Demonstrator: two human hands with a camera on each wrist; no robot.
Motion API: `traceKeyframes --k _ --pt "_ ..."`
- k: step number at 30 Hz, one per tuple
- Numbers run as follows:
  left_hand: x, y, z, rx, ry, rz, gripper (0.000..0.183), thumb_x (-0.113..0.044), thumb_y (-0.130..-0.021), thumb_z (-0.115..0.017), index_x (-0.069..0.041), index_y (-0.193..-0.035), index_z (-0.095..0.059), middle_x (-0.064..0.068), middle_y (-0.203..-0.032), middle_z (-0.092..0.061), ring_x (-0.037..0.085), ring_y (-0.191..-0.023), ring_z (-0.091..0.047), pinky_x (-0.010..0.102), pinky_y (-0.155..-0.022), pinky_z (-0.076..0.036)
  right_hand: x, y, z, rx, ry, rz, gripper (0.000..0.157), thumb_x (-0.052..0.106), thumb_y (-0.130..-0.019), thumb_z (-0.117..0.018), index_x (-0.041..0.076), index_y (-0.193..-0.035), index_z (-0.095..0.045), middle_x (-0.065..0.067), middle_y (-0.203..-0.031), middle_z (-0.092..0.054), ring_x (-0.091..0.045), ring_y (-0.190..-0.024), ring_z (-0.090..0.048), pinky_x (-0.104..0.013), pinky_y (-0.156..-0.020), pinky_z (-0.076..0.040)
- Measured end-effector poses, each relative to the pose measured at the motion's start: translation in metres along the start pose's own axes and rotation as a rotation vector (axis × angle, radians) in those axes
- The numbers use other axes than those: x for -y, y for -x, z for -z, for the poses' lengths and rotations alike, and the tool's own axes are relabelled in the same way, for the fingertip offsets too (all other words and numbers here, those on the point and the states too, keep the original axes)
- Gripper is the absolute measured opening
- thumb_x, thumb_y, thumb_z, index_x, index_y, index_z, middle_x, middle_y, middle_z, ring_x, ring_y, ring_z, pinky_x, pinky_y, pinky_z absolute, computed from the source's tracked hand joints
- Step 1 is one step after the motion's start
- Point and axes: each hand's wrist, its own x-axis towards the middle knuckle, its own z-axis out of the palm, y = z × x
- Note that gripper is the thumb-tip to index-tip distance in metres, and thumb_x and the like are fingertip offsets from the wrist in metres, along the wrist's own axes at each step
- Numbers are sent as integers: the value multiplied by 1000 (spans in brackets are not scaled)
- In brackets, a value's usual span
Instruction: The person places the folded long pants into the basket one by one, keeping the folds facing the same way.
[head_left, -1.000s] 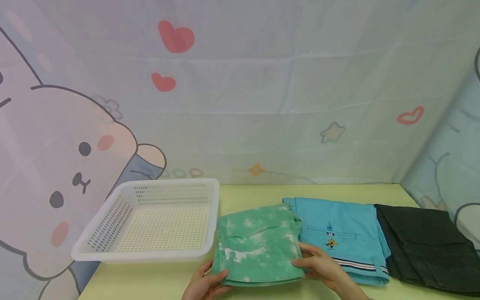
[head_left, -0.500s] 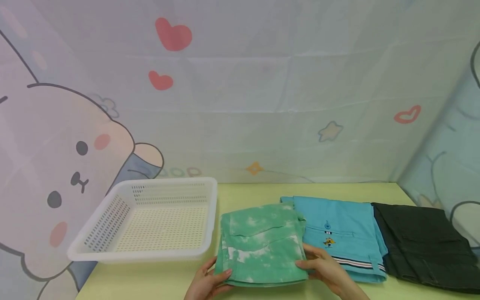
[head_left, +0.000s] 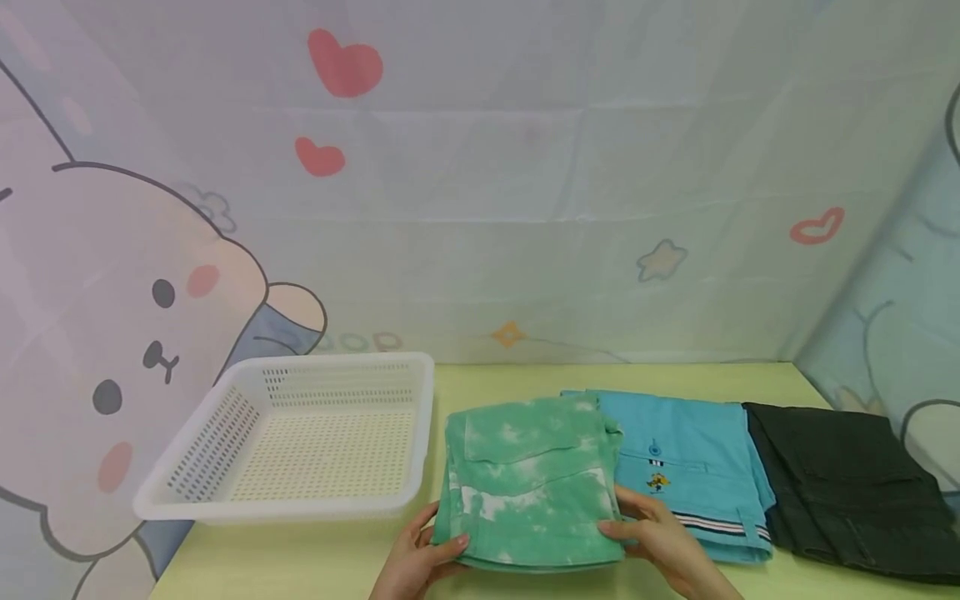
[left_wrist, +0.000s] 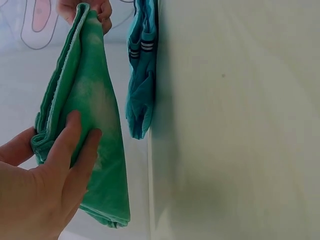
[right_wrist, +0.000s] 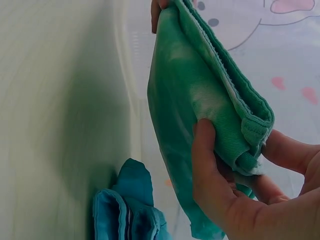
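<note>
Folded green-and-white tie-dye pants [head_left: 532,483] are held up between both hands, off the table. My left hand [head_left: 418,554] grips their near left edge, thumb on top and fingers beneath. At the near right edge my right hand [head_left: 660,537] pinches the waistband side the same way. The right wrist view shows the right thumb and fingers [right_wrist: 204,150] on either side of the folded layers. Just right of the green pants lie folded light-blue pants [head_left: 697,467] with a striped waistband, their left part covered from view.
A white perforated plastic basket [head_left: 423,433] stands on the left of the pale yellow table [head_left: 300,550]. Folded black pants [head_left: 862,492] lie at the far right, against the blue ones. A printed cloth backdrop [head_left: 480,208] rises behind the table.
The green pants have shifted slightly to the right and up, with both hands keeping their grip. The head view has moved a little. Basket and other pants stay in place.
</note>
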Motion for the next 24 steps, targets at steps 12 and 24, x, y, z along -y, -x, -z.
traceKeyframes --k 12,24 --pt "-6 2 -5 -5 -55 -46 73 -7 -80 -65 8 -136 -22 5 -99 -61 14 -83 -63 37 -76 -54 6 5 0 -53 19 -2 73 20 -83 -61 1 -141 -21 -30 -141 -23 -48 -125 -28 -49 -83 -44" --pt "-18 5 -5 2 -114 -106 72 -8 -79 -65 7 -137 -24 10 -108 -61 15 -86 -63 36 -76 -54 9 10 1 -16 7 60 73 24 -84 -60 2 -141 -20 -27 -142 -24 -43 -122 -37 -50 -82 -45"
